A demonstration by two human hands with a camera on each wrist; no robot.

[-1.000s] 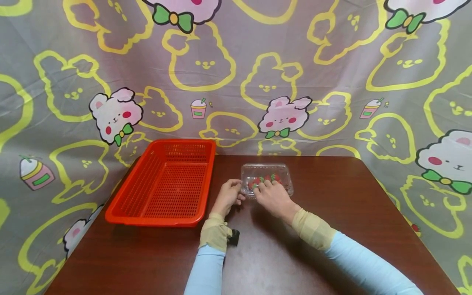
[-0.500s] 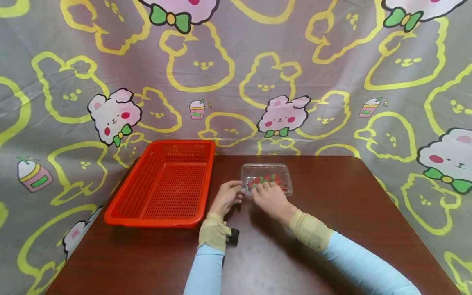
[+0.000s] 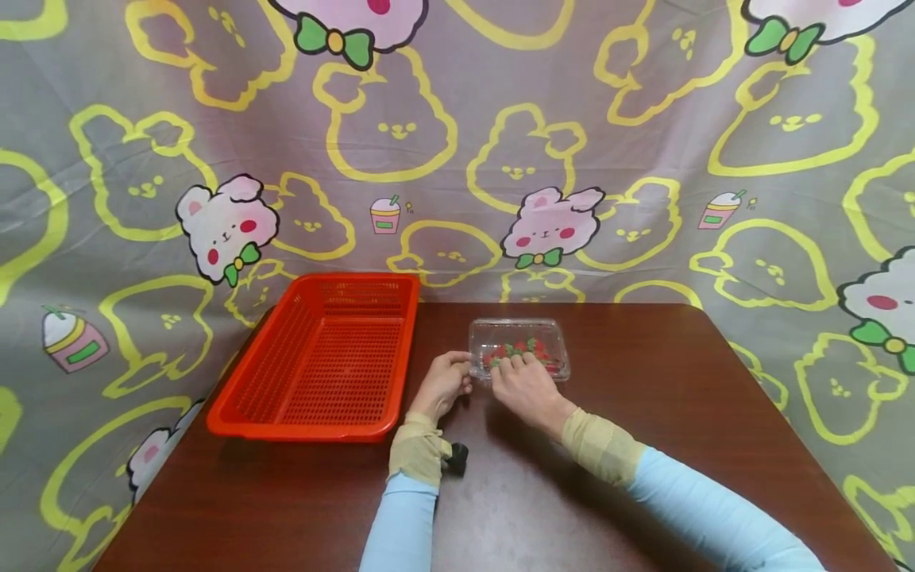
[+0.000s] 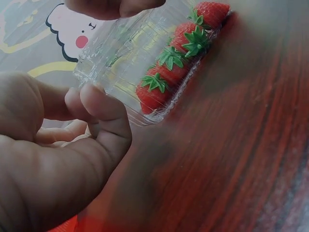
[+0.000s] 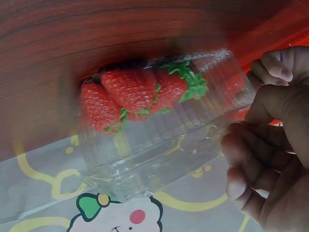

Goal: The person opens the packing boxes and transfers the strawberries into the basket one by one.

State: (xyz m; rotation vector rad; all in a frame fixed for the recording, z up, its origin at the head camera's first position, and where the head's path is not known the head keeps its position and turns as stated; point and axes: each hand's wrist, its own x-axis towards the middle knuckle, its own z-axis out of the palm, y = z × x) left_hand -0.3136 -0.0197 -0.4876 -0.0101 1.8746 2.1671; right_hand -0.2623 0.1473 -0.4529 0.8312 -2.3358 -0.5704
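Observation:
A clear plastic box (image 3: 519, 330) with several red strawberries (image 3: 519, 349) lies on the dark wooden table (image 3: 643, 413), right of centre. My left hand (image 3: 445, 383) pinches the box's near left corner, its thumb (image 4: 104, 113) against the rim of the box (image 4: 120, 53). My right hand (image 3: 526, 385) curls its fingers over the near edge of the lid. The right wrist view shows the strawberries (image 5: 130, 92) through the ribbed clear box (image 5: 159, 145), with the right hand's fingers (image 5: 270, 130) beside it. The strawberries (image 4: 169, 72) lie in a row.
An orange-red mesh basket (image 3: 322, 357) stands on the table to the left of the hands, with nothing in it. A patterned cloth (image 3: 457, 143) hangs behind the table. The table's right edge (image 3: 786, 421) slants toward me.
Both hands stay at the box in the same grip. Only the head view has shifted slightly.

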